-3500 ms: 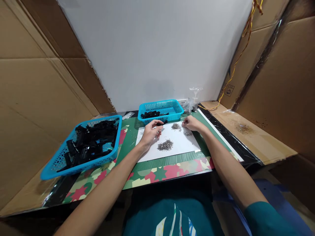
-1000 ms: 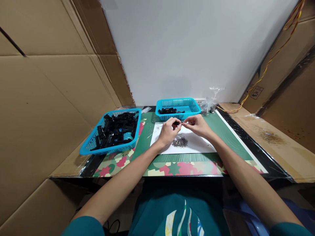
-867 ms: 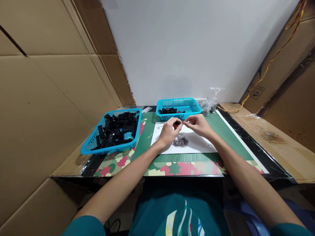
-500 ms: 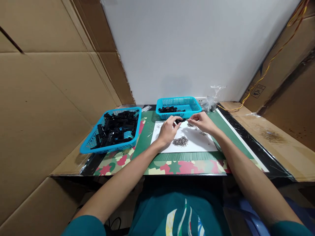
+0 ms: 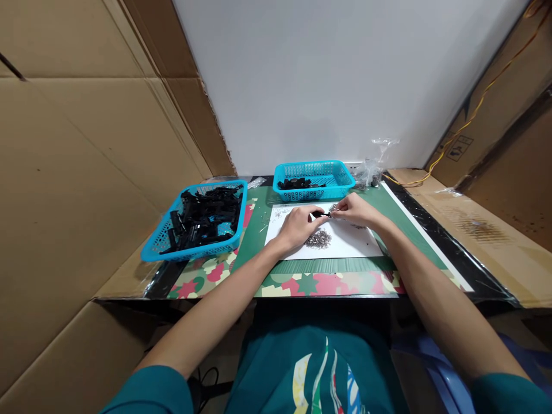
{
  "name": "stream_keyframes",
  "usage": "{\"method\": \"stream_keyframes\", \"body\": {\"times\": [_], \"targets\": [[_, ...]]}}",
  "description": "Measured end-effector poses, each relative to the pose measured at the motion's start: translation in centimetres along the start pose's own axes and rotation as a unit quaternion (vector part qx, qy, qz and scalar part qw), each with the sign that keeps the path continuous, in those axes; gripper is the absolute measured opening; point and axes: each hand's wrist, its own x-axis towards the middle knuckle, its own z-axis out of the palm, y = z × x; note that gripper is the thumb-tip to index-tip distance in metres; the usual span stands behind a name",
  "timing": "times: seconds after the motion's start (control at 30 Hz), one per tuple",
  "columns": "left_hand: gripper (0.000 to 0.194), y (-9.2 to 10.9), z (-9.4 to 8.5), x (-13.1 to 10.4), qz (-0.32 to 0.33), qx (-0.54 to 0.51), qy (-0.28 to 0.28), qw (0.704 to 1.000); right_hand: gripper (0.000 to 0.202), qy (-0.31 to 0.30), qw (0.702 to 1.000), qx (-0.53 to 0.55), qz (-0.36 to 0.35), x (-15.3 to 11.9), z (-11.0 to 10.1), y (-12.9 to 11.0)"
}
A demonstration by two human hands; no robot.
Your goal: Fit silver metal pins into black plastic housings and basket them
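Observation:
My left hand (image 5: 297,225) is closed on a small black plastic part (image 5: 319,214), held low over a white sheet of paper (image 5: 345,247). At the part's right end, the fingertips of my right hand (image 5: 351,209) are pinched together. Whatever is between them is too small to make out. A pile of small metal pieces (image 5: 319,239) lies on the paper just in front of my hands. Behind my right fingertips a second metal pile (image 5: 333,207) shows in part, and a few loose pieces lie beneath that hand.
To the left stands a blue basket (image 5: 149,251) heaped with black parts. Another blue basket (image 5: 345,188) with fewer black parts sits behind my hands. A clear plastic bag (image 5: 368,172) rests at the back right. Cardboard walls (image 5: 86,172) rise on both sides.
My right fingertips have come closer to the black part, which now lies flatter between my hands. The whole view has shifted slightly.

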Motion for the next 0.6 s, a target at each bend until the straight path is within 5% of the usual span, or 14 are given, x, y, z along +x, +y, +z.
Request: {"method": "stream_keyframes", "body": {"times": [0.6], "targets": [[0.022, -0.65, -0.02, 0.58, 0.021, -0.055, -0.042, 0.997, 0.024, -0.009, 1.0, -0.01, 0.007, -0.28, -0.89, -0.01]]}}
